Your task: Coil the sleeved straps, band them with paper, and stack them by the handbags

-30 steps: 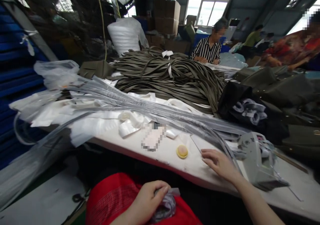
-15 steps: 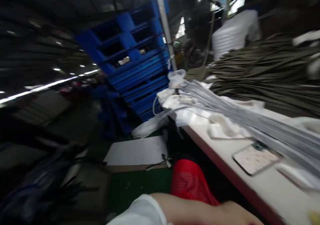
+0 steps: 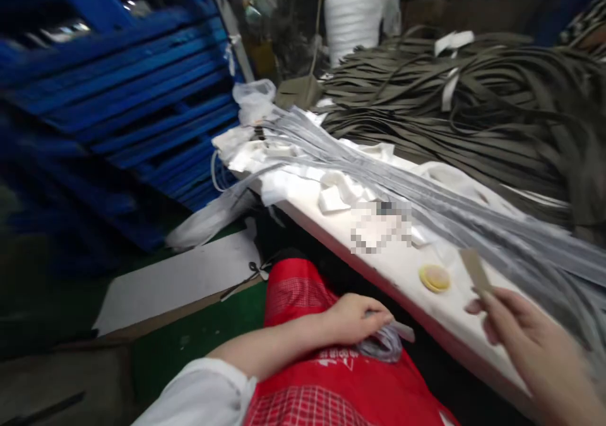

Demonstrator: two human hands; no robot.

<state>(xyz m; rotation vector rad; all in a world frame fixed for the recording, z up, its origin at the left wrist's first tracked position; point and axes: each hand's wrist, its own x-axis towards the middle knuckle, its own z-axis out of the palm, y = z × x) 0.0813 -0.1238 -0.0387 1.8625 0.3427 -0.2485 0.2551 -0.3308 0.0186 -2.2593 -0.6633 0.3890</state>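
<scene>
My left hand [image 3: 357, 319] rests on the red apron [image 3: 312, 369] over my lap. Its fingers are closed on a coiled grey strip [image 3: 381, 344], with a pale flat end sticking out to the right. Over the table edge, my right hand [image 3: 521, 325] pinches a short olive-brown strip [image 3: 475, 271] between thumb and fingers, pointing up and left. Just left of that strip, a round yellow disc [image 3: 434, 277] lies on the white table [image 3: 326, 233]. Long grey strips [image 3: 379, 173] run in a bundle along the tabletop behind both hands.
Behind the table spreads a large pile of olive straps [image 3: 454, 104]. White cloth scraps [image 3: 336, 189] and a pixelated flat object [image 3: 379, 227] lie on the table. Stacked blue pallets [image 3: 156, 104] stand at left, above a white board [image 3: 180, 281] on the green floor.
The view has swung right and down. My right hand with the olive-brown strip has come into view, and so has my left hand with the grey coil; before, mostly the left forearm showed.
</scene>
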